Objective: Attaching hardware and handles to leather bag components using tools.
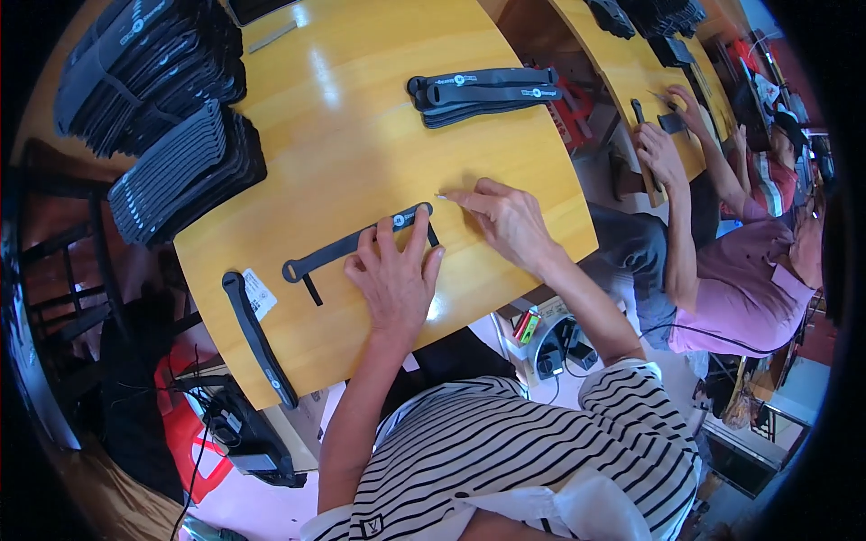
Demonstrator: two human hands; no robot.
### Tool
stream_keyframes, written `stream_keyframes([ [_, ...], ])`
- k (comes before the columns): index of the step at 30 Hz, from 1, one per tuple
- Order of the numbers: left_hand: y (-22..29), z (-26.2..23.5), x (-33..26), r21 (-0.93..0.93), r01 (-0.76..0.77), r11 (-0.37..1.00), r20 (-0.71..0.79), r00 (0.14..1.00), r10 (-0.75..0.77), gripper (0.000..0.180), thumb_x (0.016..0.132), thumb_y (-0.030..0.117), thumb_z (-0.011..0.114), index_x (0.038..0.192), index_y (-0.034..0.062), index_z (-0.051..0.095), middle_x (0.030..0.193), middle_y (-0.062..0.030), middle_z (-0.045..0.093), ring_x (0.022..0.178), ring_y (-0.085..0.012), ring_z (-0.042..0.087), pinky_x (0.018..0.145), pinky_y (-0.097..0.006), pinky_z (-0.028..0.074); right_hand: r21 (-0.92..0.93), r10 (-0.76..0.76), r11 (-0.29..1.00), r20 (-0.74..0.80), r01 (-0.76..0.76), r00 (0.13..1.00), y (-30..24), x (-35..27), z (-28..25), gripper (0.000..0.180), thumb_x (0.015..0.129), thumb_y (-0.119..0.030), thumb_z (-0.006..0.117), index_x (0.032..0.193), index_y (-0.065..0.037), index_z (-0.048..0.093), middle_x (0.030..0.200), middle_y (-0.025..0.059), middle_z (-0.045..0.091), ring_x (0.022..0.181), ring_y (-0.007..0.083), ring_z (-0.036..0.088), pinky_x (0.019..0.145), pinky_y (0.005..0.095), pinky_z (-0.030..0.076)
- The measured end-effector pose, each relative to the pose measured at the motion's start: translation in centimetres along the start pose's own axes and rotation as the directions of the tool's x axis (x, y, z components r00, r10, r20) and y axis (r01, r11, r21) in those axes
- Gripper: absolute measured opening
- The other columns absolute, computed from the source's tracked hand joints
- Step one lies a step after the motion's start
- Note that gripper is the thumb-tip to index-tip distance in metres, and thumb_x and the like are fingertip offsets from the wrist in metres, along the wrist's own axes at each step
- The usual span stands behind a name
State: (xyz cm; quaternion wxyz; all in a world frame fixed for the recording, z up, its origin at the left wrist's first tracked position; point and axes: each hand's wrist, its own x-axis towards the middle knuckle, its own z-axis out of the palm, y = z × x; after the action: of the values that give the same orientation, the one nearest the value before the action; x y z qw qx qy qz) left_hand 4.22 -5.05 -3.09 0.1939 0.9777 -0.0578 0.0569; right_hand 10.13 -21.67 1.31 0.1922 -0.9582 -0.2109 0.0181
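A dark grey strap (338,248) with a rounded, holed end lies slantwise on the yellow table. Spread fingers of my left hand (394,279) press on its right part, the fingertips resting along the strap. Two short black strips stick out from under it: one strip (313,289) near the holed end, another (433,234) beside my left index finger. Just right of the strap, my right hand (512,224) is closed in a pinch over the table. A tiny pale tip (441,196) shows at its fingertips; what it belongs to is too small to make out.
A single strap (257,338) lies by the left edge beside a white label (259,293). Stacked straps (487,95) sit at the far right, and tall strap piles (149,72) at the far left. Another person (731,298) works at a second table to the right.
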Motion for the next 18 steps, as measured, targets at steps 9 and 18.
stream_keyframes([
  [9,0.1,0.1,0.2,0.009,-0.013,1.000,-0.014,1.000,0.013,0.049,0.081,0.041,0.059,0.126,0.0262,0.048,0.120,-0.0118,0.040,0.110,-0.0299,0.034,0.080,-0.046,0.028,0.002,0.226,0.974,-0.130,-0.228,0.965,-2.9,-1.9,2.0,0.033,0.072,-0.005,0.059,0.103,-0.013,0.065,0.072,0.0100,0.054,0.066,0.0277,0.060,0.054,0.0379,0.048],
  [18,0.3,0.0,0.0,-0.031,0.005,1.000,-0.024,1.000,-0.006,0.049,0.081,0.036,0.060,0.127,0.0251,0.048,0.119,-0.0123,0.040,0.111,-0.0298,0.035,0.085,-0.047,0.027,-0.193,0.201,0.952,-0.188,-0.237,0.961,-3.6,-2.1,3.0,0.037,0.070,-0.007,0.062,0.106,-0.015,0.065,0.076,0.0082,0.055,0.069,0.0247,0.059,0.053,0.0365,0.047],
])
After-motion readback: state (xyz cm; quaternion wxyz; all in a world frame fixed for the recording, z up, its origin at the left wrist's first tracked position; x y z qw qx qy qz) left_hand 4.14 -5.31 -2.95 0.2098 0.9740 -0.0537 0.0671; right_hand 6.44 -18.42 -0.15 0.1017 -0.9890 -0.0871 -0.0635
